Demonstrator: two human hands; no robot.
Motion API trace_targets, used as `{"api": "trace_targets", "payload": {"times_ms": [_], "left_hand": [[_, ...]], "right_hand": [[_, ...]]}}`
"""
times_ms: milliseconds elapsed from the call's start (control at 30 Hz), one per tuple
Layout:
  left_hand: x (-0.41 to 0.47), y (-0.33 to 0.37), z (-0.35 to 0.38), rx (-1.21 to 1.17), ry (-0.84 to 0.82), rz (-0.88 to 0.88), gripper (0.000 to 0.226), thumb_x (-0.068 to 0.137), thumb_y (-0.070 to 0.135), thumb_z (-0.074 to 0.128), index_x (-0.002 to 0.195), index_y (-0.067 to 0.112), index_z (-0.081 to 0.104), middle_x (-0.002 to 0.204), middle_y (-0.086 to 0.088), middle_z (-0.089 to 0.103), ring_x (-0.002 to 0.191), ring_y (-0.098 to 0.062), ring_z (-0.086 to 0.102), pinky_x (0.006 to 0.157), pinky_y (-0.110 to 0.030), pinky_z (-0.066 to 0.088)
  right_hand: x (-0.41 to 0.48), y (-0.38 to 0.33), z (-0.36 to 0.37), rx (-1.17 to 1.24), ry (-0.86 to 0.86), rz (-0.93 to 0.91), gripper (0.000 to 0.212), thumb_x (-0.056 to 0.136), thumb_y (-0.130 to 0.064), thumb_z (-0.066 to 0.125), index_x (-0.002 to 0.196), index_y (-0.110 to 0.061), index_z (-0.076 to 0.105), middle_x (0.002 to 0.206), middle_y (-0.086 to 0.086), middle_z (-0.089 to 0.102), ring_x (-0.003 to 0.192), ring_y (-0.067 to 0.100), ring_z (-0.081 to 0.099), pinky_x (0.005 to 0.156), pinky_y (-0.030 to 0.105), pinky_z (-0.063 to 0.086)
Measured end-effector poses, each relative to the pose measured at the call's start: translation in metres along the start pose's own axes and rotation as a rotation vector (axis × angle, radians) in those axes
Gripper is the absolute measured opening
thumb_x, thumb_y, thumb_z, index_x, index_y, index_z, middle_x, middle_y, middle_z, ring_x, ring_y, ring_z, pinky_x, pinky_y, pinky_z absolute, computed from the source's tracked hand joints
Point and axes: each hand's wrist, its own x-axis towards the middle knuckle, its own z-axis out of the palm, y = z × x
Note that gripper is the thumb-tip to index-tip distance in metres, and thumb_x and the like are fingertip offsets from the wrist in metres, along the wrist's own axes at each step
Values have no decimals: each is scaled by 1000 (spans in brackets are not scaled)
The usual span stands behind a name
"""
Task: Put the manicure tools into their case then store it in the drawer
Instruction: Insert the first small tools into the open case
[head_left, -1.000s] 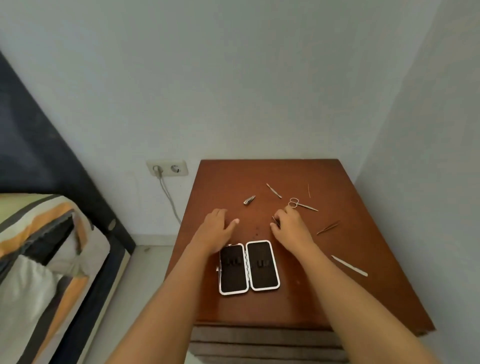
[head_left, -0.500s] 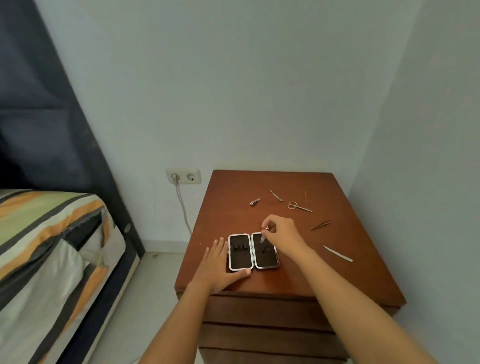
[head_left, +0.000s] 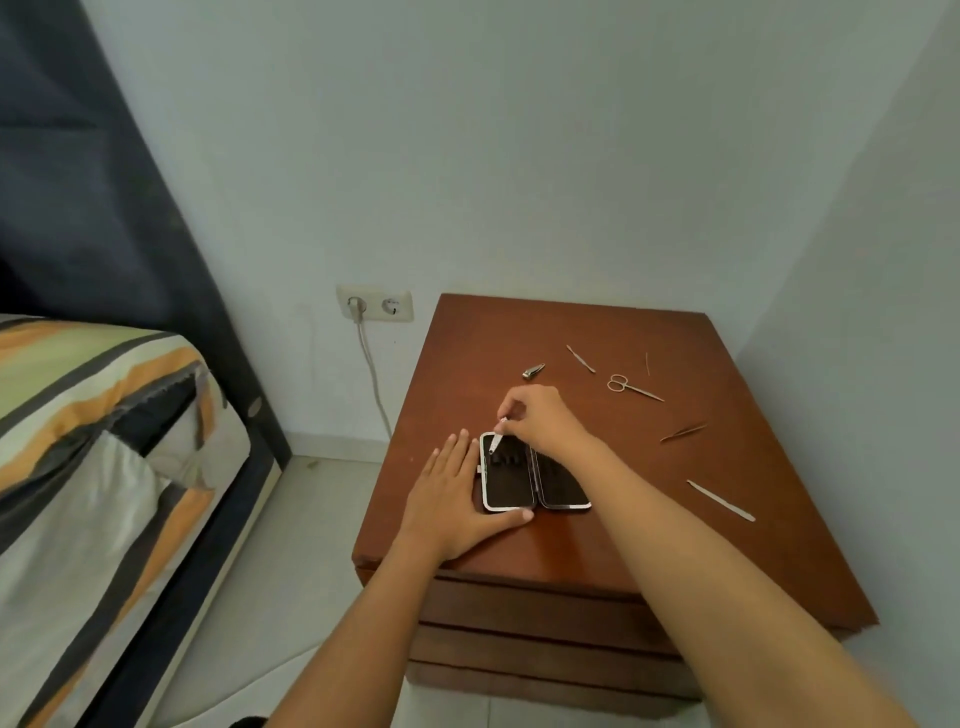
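The manicure case (head_left: 511, 480) lies open flat on the wooden nightstand (head_left: 649, 483), black inside with a white rim. My left hand (head_left: 457, 499) lies flat against the case's left side, thumb along its near edge. My right hand (head_left: 540, 421) pinches a small metal tool (head_left: 496, 440) and holds its tip over the top of the case's left half. Loose on the top lie a nail clipper (head_left: 533, 370), a thin pusher (head_left: 580, 358), scissors (head_left: 632, 387), tweezers (head_left: 683, 432), a nail file (head_left: 720, 500) and a thin pin (head_left: 647, 364).
Closed drawer fronts (head_left: 545, 613) run below the nightstand's top. A wall socket with a plugged cable (head_left: 374, 305) is on the wall at the left. A bed with striped bedding (head_left: 88, 441) stands at the left, and walls close off the back and right.
My right hand picked a small tool up off the top and carried it over the case's left half. My left hand slid from behind the case to its left side. The camera pulled back.
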Motion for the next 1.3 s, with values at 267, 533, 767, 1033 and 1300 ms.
{"api": "trace_targets", "payload": {"times_ms": [267, 533, 767, 1033, 1300], "left_hand": [[1, -3, 5, -7, 40, 11, 114, 63, 89, 34, 150, 24, 2, 159, 1, -1, 145, -10, -6, 118, -32, -3], [1, -5, 7, 3, 46, 15, 115, 62, 91, 32, 150, 23, 0, 159, 1, -2, 145, -10, -7, 117, -30, -5], [0, -2, 4, 16, 42, 20, 114, 65, 88, 33, 149, 20, -1, 159, 0, -3, 145, -11, -8, 115, -29, -8], [-1, -1, 2, -3, 47, 19, 113, 65, 87, 35, 149, 20, -1, 159, 1, -2, 145, -11, -7, 115, -28, -8], [1, -4, 4, -1, 38, 19, 115, 64, 89, 34, 149, 19, -1, 159, 1, -2, 145, -11, -7, 116, -29, -7]], "right_hand": [[17, -2, -16, -144, -195, -78, 14, 74, -11, 75, 88, -11, 72, 90, 11, 69, 78, 18, 60, 74, 27, 52], [8, 10, -1, -66, -73, -58, 18, 77, -17, 73, 95, -16, 74, 85, 6, 70, 76, 10, 56, 65, 13, 39], [10, 15, -2, 45, 17, -25, 10, 77, -17, 72, 87, -16, 73, 73, 4, 67, 72, 12, 59, 64, 7, 42], [16, 11, -4, -21, -94, -59, 11, 78, -17, 71, 89, -17, 74, 88, 10, 73, 77, 15, 64, 76, 21, 48], [20, 5, 2, 46, -84, -54, 13, 79, -10, 65, 87, -17, 72, 73, -8, 63, 70, -2, 55, 57, -5, 36]]}}
